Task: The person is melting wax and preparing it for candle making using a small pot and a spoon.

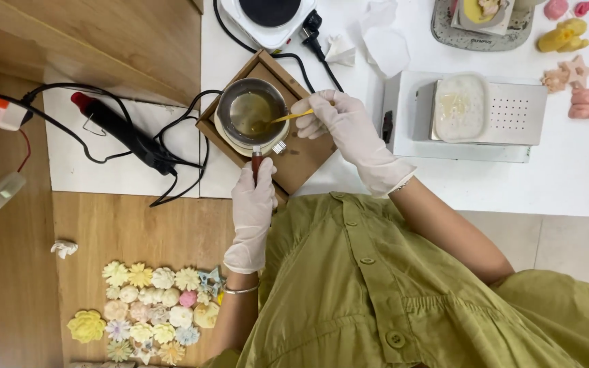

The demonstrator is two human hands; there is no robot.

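- Head view: a small metal melting pot (251, 112) stands on a pale round base inside a shallow wooden tray (303, 163), at the edge of the white tabletop (581, 177).
- The pot is round, with a dull grey rim; it holds a clear yellowish liquid with a sheen on its surface.
- Left hand (253, 204), in a white glove, is closed around the pot's reddish-brown handle (256, 165), which juts out toward the person.
- Right hand (339, 123), also gloved, pinches a thin yellow stick (284, 118) between its fingertips; the stick's far end dips into the liquid.
- Behind the tray sits a white electric hotplate (267, 17), its black cord running past the tray.
- To the right stands a white box-shaped appliance (512, 112) bearing a pale rounded mould.
- On the wooden floor (8, 272) to the left lie a black heat gun (127, 133) and a cluster of pastel flower-shaped pieces (151, 310).
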